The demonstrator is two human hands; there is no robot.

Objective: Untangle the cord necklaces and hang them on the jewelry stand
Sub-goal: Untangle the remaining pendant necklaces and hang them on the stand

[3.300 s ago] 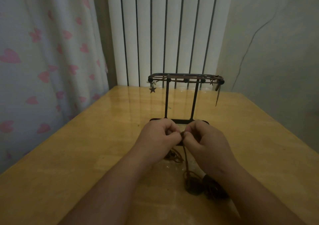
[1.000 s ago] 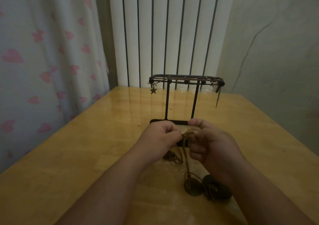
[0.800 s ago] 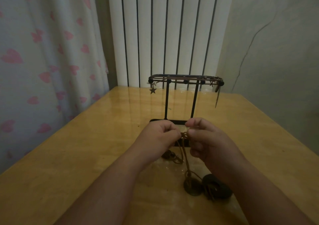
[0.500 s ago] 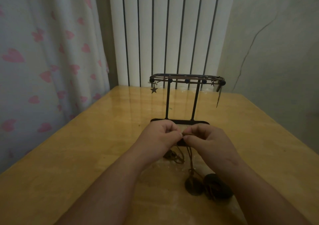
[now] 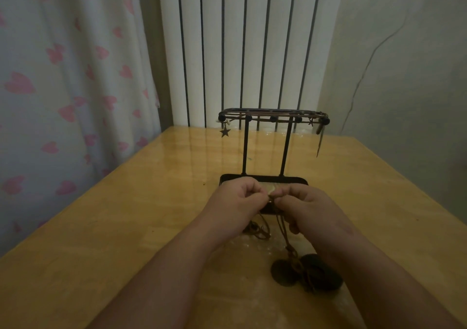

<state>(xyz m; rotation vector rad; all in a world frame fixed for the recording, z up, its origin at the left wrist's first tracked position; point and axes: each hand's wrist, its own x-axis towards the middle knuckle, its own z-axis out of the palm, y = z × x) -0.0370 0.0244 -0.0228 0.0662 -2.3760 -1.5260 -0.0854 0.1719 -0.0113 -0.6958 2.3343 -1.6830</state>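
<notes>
**Both hands pinching a knot of cord in front of the jewelry stand**

At the far left, a curtain with pink hearts is hanging beside the wooden table. Moving right, the left hand is curling closed, its fingertips pinching the brown cord necklaces at a tangle held just above the tabletop. Directly behind the hands, the jewelry stand is standing upright on its dark base, its top bar already carrying a cord with dark beads and a small star charm dangling at its left end. The right hand is meeting the left, fingertips touching, and is gripping the same tangle. From the pinch, cords are trailing down toward the viewer to two dark round pendants lying side by side on the table, near the right forearm. A white radiator is rising behind the stand.
</notes>
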